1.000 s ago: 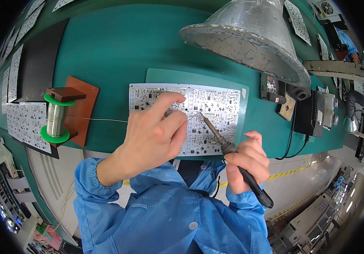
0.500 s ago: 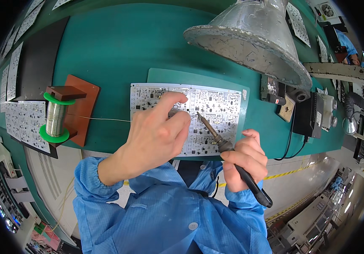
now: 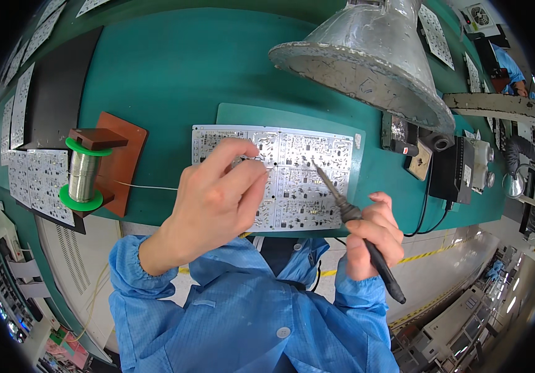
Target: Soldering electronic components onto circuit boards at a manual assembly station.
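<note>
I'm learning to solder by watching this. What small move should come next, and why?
Probably bring the iron tip and the wire end together on one joint: the tip sits on the board, while the left hand holds the wire slightly left of it.

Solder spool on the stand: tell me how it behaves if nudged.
The solder spool probably spins rather than rolls, since it sits upright on a stand. Wound metal suggests heavy for its size. The thin wire likely bends easily.

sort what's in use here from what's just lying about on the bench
In use: soldering iron in right hand; solder wire fed by left hand; circuit board panel; solder spool.
Lying about: spare boards, black box, lamp shade.
</note>
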Demonstrator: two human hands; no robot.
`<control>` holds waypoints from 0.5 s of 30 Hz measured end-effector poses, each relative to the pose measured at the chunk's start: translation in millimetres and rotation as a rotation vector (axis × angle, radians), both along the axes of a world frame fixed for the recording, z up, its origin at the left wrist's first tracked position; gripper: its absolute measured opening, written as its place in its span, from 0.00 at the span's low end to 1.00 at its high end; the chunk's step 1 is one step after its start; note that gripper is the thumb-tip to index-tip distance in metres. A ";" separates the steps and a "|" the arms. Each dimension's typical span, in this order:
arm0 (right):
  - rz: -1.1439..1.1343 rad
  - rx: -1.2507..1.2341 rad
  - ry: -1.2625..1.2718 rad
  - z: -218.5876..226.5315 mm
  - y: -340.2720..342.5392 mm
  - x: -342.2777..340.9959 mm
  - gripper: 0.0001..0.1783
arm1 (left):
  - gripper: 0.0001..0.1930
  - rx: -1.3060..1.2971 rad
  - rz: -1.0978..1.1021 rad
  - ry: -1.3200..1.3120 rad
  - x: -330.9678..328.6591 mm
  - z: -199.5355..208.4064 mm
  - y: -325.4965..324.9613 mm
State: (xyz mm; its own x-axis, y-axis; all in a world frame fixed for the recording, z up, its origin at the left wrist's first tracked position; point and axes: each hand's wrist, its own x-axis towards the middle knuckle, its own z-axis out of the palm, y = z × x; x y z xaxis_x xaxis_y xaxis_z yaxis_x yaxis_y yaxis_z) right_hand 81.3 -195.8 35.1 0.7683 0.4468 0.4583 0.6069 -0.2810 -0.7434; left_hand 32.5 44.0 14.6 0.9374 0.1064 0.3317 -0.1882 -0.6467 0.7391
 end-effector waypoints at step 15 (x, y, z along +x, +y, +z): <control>-0.477 -0.038 0.037 -58.3 -60.5 29.9 0.21 | 0.02 -0.321 0.273 0.092 -26.8 -1.9 25.8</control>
